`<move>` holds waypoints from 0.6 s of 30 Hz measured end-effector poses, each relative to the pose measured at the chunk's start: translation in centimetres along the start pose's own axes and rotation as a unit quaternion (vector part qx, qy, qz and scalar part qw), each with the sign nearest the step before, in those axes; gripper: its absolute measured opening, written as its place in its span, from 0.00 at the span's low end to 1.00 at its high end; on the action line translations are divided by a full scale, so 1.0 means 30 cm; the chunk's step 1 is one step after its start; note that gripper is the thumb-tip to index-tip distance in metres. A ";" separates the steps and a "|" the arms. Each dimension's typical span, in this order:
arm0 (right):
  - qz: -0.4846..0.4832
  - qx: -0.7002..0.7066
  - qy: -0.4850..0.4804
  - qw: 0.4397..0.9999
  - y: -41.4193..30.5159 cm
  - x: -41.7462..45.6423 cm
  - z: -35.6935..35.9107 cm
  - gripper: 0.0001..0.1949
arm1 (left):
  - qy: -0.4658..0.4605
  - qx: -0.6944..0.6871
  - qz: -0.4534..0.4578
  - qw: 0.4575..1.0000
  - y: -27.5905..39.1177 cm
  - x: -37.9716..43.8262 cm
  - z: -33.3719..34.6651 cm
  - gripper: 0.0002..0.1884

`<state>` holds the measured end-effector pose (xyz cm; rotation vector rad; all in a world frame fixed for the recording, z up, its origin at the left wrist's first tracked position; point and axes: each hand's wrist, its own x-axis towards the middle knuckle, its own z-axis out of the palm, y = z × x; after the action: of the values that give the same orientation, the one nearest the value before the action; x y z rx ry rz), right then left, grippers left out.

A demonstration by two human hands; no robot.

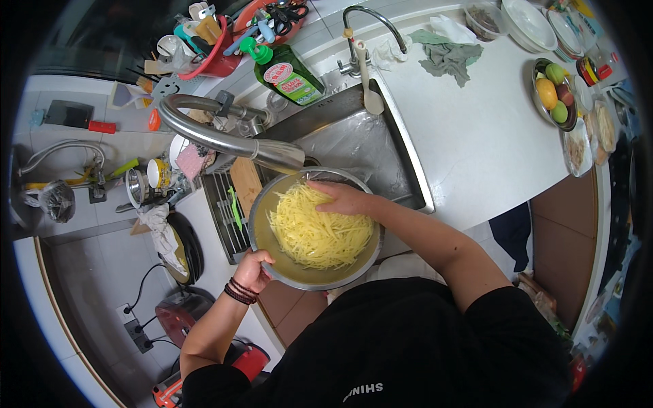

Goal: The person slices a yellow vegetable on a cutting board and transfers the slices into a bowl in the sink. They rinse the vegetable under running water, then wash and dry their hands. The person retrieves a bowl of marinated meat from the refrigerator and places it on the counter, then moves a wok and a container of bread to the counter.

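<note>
A large metal bowl [262, 234] holds a heap of pale yellow shreds [321, 234], which look like potato. My left hand [253, 270] grips the bowl's lower left rim, thumb over the edge. Inside the bowl, my right hand [342, 198] lies on the upper part of the heap, thumb and fingers spread apart; nothing shows gripped in it. The bowl is at the near side of a steel sink [352, 137], covering part of its edge. Above the bowl's far rim hangs the spout of a thick metal faucet [278, 155].
A thin tap [375, 15] with a pale ladle [371, 97] stands behind the sink. Left are a drying rack [224, 224] and cutting board [246, 183]. A green pump bottle [285, 74] is behind. Cloths [451, 56] and a fruit bowl [541, 112] occupy the right counter.
</note>
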<state>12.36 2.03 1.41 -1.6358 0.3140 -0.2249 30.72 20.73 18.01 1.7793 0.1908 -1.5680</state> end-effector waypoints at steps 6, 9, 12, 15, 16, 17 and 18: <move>0.021 0.067 -0.020 0.997 0.002 0.000 0.003 0.35 | -0.025 0.032 -0.022 0.999 0.028 -0.015 0.009 0.23; 0.032 0.088 -0.023 0.995 0.000 -0.001 0.007 0.35 | -0.018 0.013 -0.039 0.999 0.042 -0.032 0.032 0.20; 0.049 0.108 -0.035 0.992 -0.011 -0.005 0.002 0.36 | -0.001 -0.007 -0.036 0.999 0.057 -0.051 0.067 0.14; 0.036 0.098 -0.027 0.994 -0.002 0.001 0.009 0.36 | -0.006 0.001 -0.038 0.999 0.068 -0.060 0.071 0.16; 0.035 0.104 -0.029 0.994 -0.001 0.002 0.009 0.36 | -0.005 0.004 -0.039 0.999 0.074 -0.064 0.075 0.16; 0.034 0.110 -0.032 0.993 0.001 0.003 0.008 0.36 | -0.004 0.008 -0.039 0.999 0.081 -0.069 0.080 0.17; 0.033 0.116 -0.036 0.992 -0.001 0.004 0.007 0.36 | -0.004 0.011 -0.041 0.999 0.087 -0.075 0.085 0.17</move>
<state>12.56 2.20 1.42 -1.3975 0.2752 -0.1471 29.61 18.10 21.21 1.8023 0.2465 -1.6400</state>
